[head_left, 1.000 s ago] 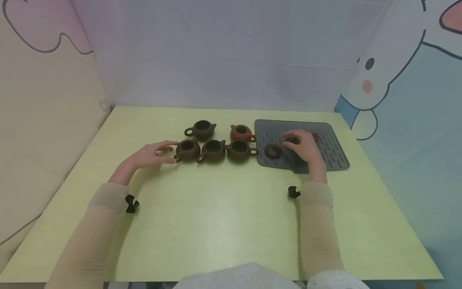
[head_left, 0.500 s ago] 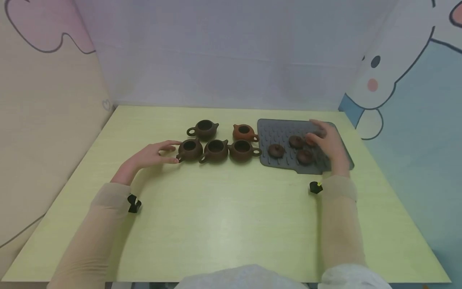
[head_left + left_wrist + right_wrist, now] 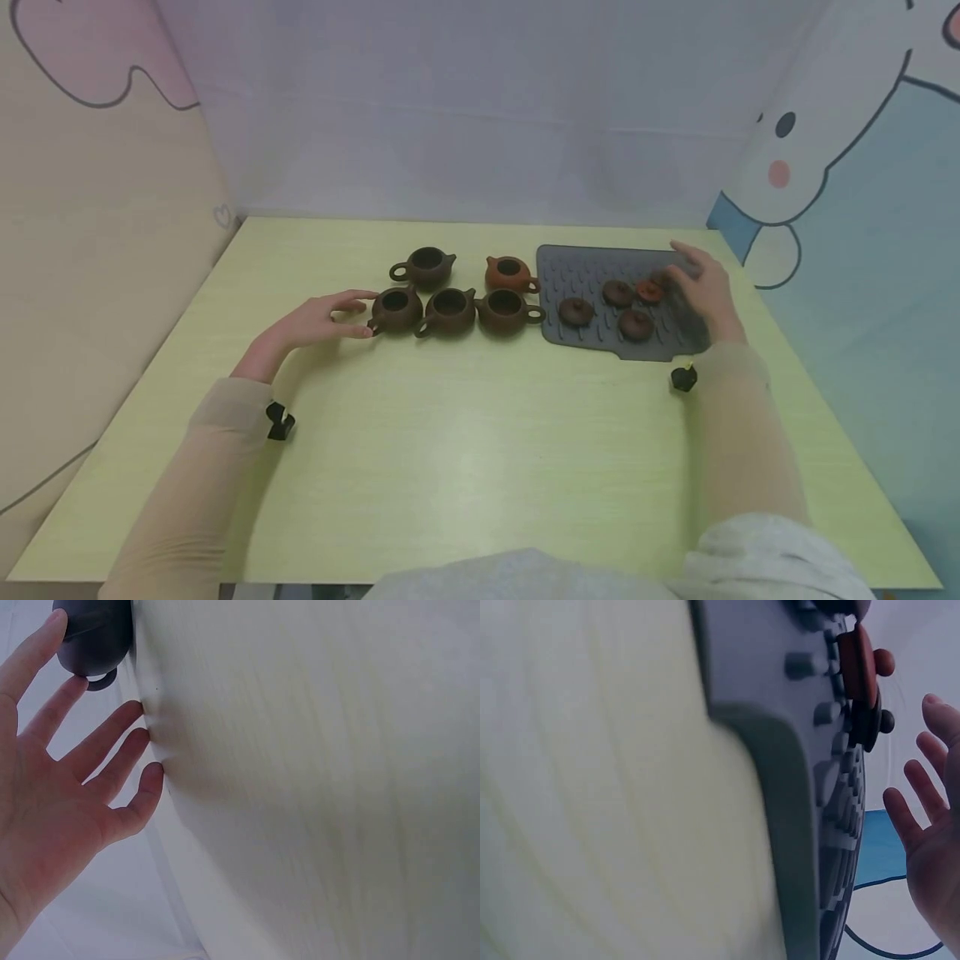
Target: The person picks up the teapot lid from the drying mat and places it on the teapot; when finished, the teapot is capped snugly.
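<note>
My left hand (image 3: 313,323) is at the left end of the teapots, fingers extended, thumb and fingertips right at a dark brown lidless teapot (image 3: 396,310). In the left wrist view this teapot (image 3: 94,634) sits just past the thumb tip and forefinger. My right hand (image 3: 705,287) hovers over the right side of a grey studded mat (image 3: 573,267), holding nothing, fingers loosely spread. Beside its fingertips lie a reddish lid (image 3: 649,291) and a dark lid partly hidden by the hand. In the right wrist view the reddish lid (image 3: 859,666) and a dark lid (image 3: 868,724) rest on the studs, apart from the hand.
More lidless teapots stand close together: two dark ones (image 3: 450,313) (image 3: 502,313) in the front row, another dark one (image 3: 427,267) behind, and a reddish one (image 3: 508,272) by the mat. Dark lids (image 3: 576,312) (image 3: 636,325) (image 3: 618,292) lie on the mat. The table (image 3: 450,467) extends in front.
My right hand has moved right across the mat, away from the lids, so that several lids it covered now show. The left hand stays at the same teapot.
</note>
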A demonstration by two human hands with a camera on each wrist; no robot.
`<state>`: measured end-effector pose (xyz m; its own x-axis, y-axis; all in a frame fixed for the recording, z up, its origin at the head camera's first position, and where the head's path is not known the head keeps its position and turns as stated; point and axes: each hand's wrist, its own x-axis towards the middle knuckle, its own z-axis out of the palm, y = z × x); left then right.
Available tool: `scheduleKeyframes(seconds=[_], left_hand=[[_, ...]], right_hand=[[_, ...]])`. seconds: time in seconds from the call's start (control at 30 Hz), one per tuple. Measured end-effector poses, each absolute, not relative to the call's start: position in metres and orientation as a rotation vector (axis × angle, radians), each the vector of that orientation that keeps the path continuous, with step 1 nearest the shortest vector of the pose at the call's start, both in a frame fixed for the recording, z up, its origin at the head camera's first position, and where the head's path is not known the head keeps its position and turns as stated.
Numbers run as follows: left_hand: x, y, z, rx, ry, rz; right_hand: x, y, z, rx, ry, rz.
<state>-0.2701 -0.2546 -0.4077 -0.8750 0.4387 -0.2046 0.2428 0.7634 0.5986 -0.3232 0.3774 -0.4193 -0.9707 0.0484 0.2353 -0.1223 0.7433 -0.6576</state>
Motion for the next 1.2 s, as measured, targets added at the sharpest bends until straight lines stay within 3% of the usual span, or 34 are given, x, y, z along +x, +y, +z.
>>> scheduleKeyframes(seconds=[0.8, 1.2], left_hand=[[-0.266, -0.252, -0.404, 0.53, 2.609, 0.857], [-0.265, -0.252, -0.403, 0.522, 2.609, 0.851]], right_hand=[[-0.324, 0.385, -0.434, -0.024, -2.827, 0.931], [-0.321, 0.361, -0.413, -0.097, -2.72, 0.963]])
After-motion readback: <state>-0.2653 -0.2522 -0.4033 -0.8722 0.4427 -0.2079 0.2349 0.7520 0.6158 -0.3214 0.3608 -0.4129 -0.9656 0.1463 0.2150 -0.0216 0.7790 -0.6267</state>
